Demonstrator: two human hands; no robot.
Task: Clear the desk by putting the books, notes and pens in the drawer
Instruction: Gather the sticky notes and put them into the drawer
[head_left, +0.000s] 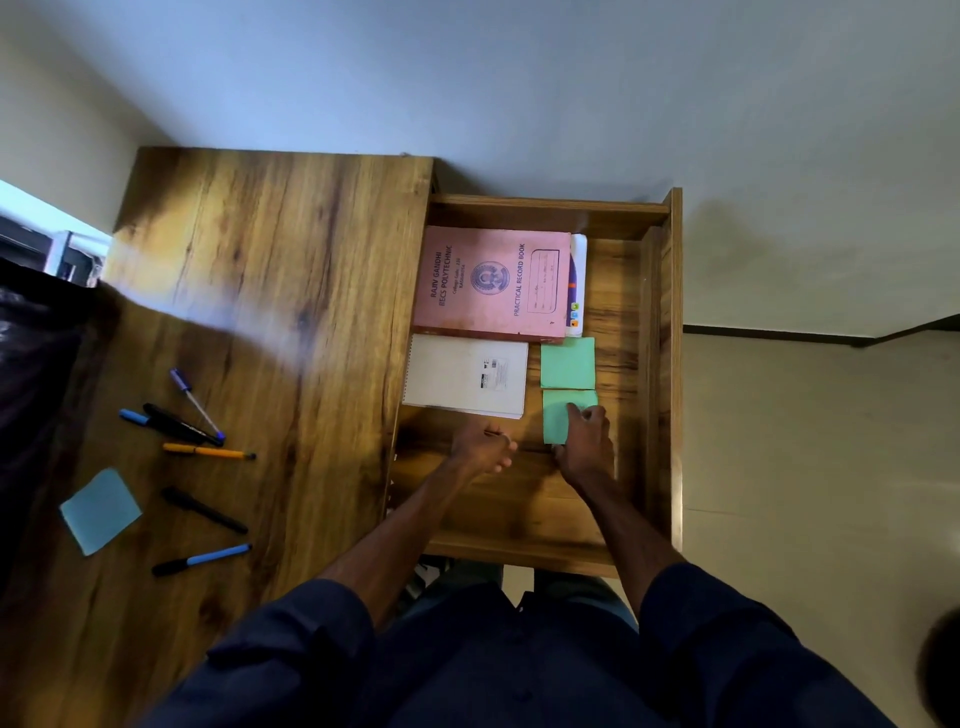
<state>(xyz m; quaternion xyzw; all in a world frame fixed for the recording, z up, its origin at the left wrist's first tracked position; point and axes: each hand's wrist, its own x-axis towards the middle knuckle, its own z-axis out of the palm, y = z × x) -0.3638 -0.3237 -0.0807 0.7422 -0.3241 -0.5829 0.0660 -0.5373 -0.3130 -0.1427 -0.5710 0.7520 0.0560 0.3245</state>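
Note:
The open wooden drawer (657, 364) holds a pink record book (493, 280) over a white book (579, 280), a white spiral notebook (467, 374) and two green note pads (567, 362). My right hand (587, 447) rests on the nearer green pad (556, 421), fingers on it. My left hand (483, 447) hovers loosely curled over the drawer floor, holding nothing. On the desk (270, 260) to the left lie a blue note pad (100, 510) and several pens (208, 451).
A dark bag or chair (31, 374) presses against the desk's left edge. The drawer sticks out to the right of the desk top, with pale floor (805, 467) beyond it. My dark sleeves fill the bottom of the view.

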